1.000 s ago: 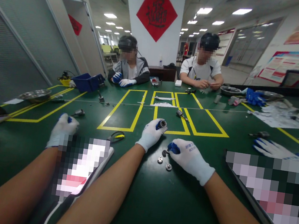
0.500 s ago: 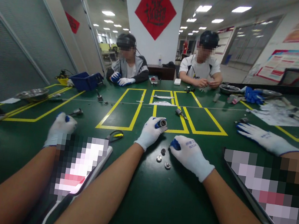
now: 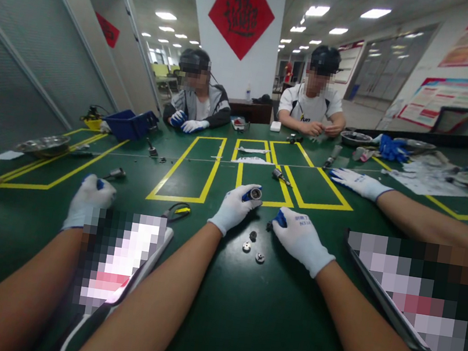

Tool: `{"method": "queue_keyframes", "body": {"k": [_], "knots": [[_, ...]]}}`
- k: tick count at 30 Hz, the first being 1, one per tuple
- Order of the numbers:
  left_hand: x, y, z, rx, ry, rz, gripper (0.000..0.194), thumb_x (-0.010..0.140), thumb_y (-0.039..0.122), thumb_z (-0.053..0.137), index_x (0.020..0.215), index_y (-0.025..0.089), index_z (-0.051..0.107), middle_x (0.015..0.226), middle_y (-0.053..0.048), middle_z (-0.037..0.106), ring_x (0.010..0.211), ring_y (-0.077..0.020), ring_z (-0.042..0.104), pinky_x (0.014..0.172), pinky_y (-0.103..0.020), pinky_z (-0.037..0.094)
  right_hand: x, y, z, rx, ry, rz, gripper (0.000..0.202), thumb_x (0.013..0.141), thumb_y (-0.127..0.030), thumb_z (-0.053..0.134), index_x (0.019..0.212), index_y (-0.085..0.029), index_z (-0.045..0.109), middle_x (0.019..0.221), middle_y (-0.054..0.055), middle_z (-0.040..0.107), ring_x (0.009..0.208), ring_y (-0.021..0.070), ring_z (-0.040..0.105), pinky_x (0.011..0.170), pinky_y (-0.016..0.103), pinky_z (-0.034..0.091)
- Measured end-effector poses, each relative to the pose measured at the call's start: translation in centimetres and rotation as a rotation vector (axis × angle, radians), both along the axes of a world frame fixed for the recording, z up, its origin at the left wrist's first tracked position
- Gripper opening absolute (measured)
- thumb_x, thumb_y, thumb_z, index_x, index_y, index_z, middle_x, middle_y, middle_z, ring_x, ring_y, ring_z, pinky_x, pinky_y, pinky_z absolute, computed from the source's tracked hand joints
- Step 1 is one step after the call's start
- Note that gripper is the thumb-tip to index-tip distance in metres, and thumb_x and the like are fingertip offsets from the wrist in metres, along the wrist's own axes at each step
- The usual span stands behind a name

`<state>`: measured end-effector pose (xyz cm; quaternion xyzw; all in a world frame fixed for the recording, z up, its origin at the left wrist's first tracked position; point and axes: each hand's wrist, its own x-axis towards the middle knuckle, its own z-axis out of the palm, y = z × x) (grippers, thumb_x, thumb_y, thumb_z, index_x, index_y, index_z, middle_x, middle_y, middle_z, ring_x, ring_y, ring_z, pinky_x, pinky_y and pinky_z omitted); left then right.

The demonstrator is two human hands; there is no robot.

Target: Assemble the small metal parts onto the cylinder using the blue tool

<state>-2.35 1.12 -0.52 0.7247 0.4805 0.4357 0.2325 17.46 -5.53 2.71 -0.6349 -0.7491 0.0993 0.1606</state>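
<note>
My left hand (image 3: pixel 235 208), in a white glove with blue fingertips, is wrapped round a hollow metal cylinder (image 3: pixel 255 193) whose round open end faces me. To its right, my right hand (image 3: pixel 302 235) is closed in a pinch just above the table. A small dark part (image 3: pixel 269 226) shows at its fingertips, mostly hidden by the glove. On the table between my forearms lie a small dark ring-like piece (image 3: pixel 253 236) and two small round metal pieces (image 3: pixel 246 247), (image 3: pixel 260 258) with shiny faces.
Co-workers' gloved hands are at left (image 3: pixel 92 201) and right (image 3: pixel 360 184). Phones (image 3: pixel 124 262), (image 3: pixel 409 295) flank my forearms. A metal tool-like part (image 3: pixel 280 175) lies within yellow tape. A blue bin (image 3: pixel 129 125) stands far left. Two people sit opposite.
My right hand has shifted slightly, and a small dark part now shows at its fingertips. The co-worker's hand at right has moved left and away across the table. My left hand keeps its hold.
</note>
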Motion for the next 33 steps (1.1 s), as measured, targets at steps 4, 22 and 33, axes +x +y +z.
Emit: {"method": "queue_keyframes", "body": {"k": [4, 22, 33], "knots": [[0.1, 0.0, 0.0, 0.001, -0.005, 0.01, 0.043, 0.081, 0.029, 0.078, 0.124, 0.023, 0.071, 0.12, -0.006, 0.074, 0.109, -0.0227, 0.069, 0.103, -0.038, 0.052, 0.3, -0.1, 0.4, 0.071, -0.017, -0.085, 0.015, 0.094, -0.029, 0.055, 0.099, -0.02, 0.066, 0.101, 0.009, 0.074, 0.09, 0.0224, 0.068, 0.077, 0.03, 0.043], [0.2, -0.1, 0.2, -0.003, 0.014, 0.045, 0.043, 0.082, 0.032, 0.078, 0.123, 0.023, 0.07, 0.121, -0.006, 0.074, 0.111, -0.0234, 0.068, 0.104, -0.038, 0.051, -0.9, -1.1, 0.9, 0.035, -0.094, 0.037, 0.015, 0.091, -0.027, 0.062, 0.102, -0.019, 0.068, 0.11, 0.009, 0.074, 0.101, 0.0237, 0.069, 0.086, 0.031, 0.046], [0.0, 0.2, -0.2, 0.083, 0.081, 0.109, 0.042, 0.084, 0.034, 0.075, 0.123, 0.021, 0.069, 0.12, -0.009, 0.07, 0.113, -0.0242, 0.065, 0.104, -0.039, 0.05, -1.1, -1.0, 0.8, 0.031, -0.064, 0.064, 0.017, 0.091, -0.027, 0.058, 0.103, -0.019, 0.068, 0.109, 0.01, 0.074, 0.098, 0.024, 0.069, 0.084, 0.031, 0.046]]}}
